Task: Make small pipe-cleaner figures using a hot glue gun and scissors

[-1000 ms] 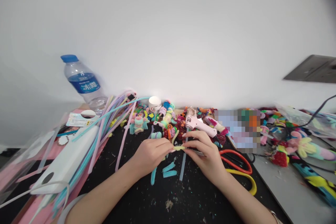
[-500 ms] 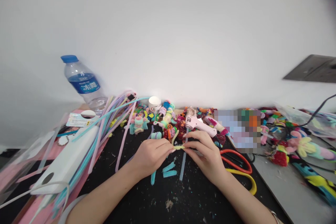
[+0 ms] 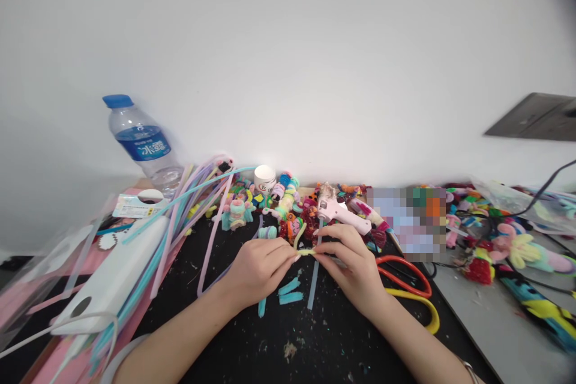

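A short yellow pipe cleaner (image 3: 307, 252) is stretched between my two hands, one end bent upward. My left hand (image 3: 263, 270) pinches it from the left with thumb and forefinger. From the other side my right hand (image 3: 348, 261) grips it between thumb and fingers, the upper fingers curved above. Beneath them on the black mat lie cut pieces of blue pipe cleaner (image 3: 290, 297). A pink hot glue gun (image 3: 344, 216) rests just behind my right hand, and a translucent glue stick (image 3: 314, 288) extends down from it. A striped pastel coil (image 3: 267, 232) sits behind my left hand.
Scissors with red and yellow handles (image 3: 416, 297) lie right of my right hand. Long pipe cleaners (image 3: 180, 210) and a white power strip (image 3: 112, 276) occupy the left, near a water bottle (image 3: 144, 138). Finished fuzzy figures (image 3: 238, 213) and a white paper cup (image 3: 264, 180) line the wall.
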A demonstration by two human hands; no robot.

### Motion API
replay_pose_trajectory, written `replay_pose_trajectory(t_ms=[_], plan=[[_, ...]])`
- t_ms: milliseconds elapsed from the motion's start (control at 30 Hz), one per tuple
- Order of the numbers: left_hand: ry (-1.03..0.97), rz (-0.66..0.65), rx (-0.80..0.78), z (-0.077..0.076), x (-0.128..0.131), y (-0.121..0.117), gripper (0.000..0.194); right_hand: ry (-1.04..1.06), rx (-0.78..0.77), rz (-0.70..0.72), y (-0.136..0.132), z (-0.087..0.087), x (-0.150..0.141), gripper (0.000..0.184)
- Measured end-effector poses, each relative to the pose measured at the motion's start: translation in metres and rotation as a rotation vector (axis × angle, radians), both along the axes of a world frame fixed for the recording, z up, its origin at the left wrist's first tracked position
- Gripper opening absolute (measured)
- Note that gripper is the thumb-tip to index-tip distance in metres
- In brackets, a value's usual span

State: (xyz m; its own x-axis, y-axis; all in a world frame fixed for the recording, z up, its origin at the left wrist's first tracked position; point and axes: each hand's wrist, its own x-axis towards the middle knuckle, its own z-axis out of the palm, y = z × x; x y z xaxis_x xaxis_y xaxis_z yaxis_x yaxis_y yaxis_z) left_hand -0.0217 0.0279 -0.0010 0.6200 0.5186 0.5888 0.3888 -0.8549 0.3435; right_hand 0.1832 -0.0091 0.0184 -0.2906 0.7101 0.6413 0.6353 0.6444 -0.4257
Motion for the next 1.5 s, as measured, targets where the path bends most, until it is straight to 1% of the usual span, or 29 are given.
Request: replay_pose_trajectory(t_ms=[167, 367, 833, 1500], plan=[[-0.007, -0.006, -0.02, -0.0006, -0.0007, 0.0002, 0.013, 0.001, 0.005, 0.008, 0.0, -0.001, 0.0002, 0.011], [0.002, -0.034, -0.064, 0.0027, -0.0029, 0.0033, 0.012, 0.006, 0.009, 0.021, 0.0013, -0.0014, 0.0007, 0.012], [-0.077, -0.028, 0.032, 0.0001, -0.0009, 0.0025, 0.006, -0.012, -0.009, 0.028, -0.0005, -0.0048, 0.0005, 0.013], [-0.112, -0.033, -0.008, -0.0013, 0.0023, -0.0002, 0.006, -0.046, 0.014, 0.025, -0.0024, -0.0065, -0.0003, 0.015]])
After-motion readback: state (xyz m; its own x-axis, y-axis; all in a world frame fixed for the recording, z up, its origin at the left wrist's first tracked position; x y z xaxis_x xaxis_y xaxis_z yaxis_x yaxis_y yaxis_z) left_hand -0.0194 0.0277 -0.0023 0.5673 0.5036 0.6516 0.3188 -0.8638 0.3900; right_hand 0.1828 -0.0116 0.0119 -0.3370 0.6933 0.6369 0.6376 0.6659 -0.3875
